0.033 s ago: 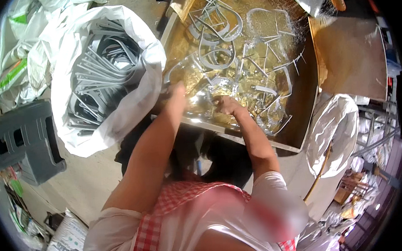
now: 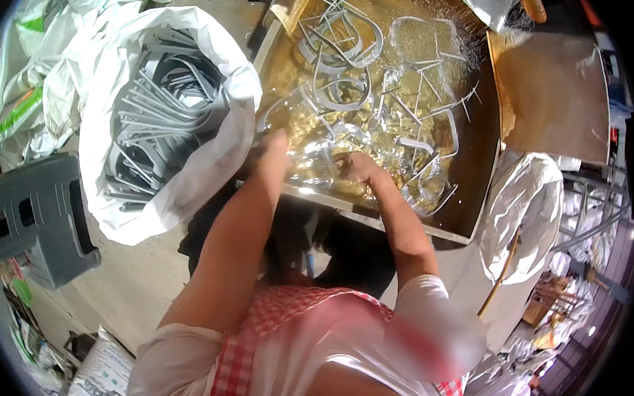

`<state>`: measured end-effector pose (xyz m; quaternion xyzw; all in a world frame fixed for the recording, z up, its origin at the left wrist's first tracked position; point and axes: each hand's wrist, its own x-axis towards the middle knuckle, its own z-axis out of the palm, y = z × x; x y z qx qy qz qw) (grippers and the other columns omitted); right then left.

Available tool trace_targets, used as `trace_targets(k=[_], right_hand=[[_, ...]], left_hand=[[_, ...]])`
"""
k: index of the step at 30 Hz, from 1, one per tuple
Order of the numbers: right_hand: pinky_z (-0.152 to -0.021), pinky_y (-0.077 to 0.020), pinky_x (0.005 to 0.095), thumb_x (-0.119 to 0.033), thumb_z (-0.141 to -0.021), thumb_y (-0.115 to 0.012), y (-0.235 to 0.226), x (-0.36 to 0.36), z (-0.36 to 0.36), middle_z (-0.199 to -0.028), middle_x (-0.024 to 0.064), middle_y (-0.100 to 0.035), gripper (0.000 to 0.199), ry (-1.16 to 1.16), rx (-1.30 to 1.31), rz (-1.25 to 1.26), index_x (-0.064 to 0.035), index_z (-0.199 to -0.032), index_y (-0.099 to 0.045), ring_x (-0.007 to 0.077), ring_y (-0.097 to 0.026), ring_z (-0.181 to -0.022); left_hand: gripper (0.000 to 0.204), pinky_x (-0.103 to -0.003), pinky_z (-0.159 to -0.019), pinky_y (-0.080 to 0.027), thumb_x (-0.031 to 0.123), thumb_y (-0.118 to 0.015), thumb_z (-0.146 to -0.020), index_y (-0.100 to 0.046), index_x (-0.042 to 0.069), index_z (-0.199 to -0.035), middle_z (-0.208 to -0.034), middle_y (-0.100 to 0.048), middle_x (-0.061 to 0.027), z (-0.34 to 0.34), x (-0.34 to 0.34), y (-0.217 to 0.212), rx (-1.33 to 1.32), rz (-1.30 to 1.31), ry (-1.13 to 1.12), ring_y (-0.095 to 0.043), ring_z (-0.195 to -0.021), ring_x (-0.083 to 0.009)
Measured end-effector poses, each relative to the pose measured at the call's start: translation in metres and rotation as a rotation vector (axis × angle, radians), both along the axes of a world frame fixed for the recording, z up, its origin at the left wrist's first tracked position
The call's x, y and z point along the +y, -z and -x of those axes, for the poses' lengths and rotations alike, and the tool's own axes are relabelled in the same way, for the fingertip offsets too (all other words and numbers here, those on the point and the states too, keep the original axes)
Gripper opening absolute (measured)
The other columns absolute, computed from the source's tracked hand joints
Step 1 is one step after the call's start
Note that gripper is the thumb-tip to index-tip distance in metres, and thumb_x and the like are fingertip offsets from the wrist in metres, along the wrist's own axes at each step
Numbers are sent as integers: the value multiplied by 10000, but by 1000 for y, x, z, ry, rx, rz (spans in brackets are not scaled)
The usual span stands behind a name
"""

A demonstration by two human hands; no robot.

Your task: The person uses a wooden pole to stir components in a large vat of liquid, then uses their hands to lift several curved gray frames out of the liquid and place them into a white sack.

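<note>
The left hand [image 2: 276, 144] is at the near left edge of a brown tray [image 2: 480, 152] of water, and the right hand [image 2: 360, 168] dips in just inside its near rim, fingers curled. I cannot tell whether either hand's fingers grip anything. Grey curved strips [image 2: 414, 143] lie scattered through the water; left of the tray, a white sack [image 2: 241, 79] holds many more.

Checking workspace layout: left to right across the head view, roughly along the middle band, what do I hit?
Grey plastic stool → white sack of grey strips → left hand → right hand → curved strip near the tray's near-right corner → open white bag.
</note>
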<state>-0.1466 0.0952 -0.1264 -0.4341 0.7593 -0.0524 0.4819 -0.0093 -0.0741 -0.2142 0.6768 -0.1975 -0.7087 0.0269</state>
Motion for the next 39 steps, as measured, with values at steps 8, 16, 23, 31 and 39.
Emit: trace_targets(k=[8, 16, 23, 31, 39], right_hand=[[-893, -376, 340, -119, -703, -674, -68, -17, -20, -897, 84, -658, 307, -259, 262, -18, -233, -988, -674, 217, -612, -833], [-789, -434, 312, 12, -624, -688, -106, -6, 21, -816, 59, -642, 272, 18, 16, 315, -118, -862, -693, 194, -575, -786], [-782, -466, 286, -97, -802, -630, -83, -16, 65, -941, 20, -590, 202, 1073, -654, 830, -76, -983, -542, 126, -553, -852], [-589, -408, 227, -195, -807, -622, 79, -16, 119, -771, 42, -586, 214, 998, -514, 408, -17, -917, -579, 107, -510, -641], [-927, -374, 462, -472, -682, -646, 58, -88, 90, -1335, 231, -308, 938, 826, 509, -290, 52, -1314, -192, 404, -321, -1215]], left_hand=[[248, -358, -716, -475, 103, -633, -763, -556, 33, -988, -884, -608, -79, 25, 2, -50, 349, 291, 8, -589, -840, -206], [383, -393, -733, -458, 311, -568, -794, -530, 13, -1031, -881, -600, -176, 30, 35, -149, 422, 892, 1312, -591, -777, -309], [386, -394, -745, -454, 315, -569, -755, -558, 14, -996, -848, -605, -189, 19, 51, -179, 277, 842, 1450, -591, -790, -331], [236, -282, -584, -505, 118, -609, -778, -580, -8, -975, -825, -613, -100, 24, 41, -194, 402, 114, 374, -604, -675, -171], [308, -337, -871, -452, 111, -563, -817, -515, -71, -1061, -1041, -562, -202, 10, 24, -220, 610, -205, -203, -554, -962, -263]])
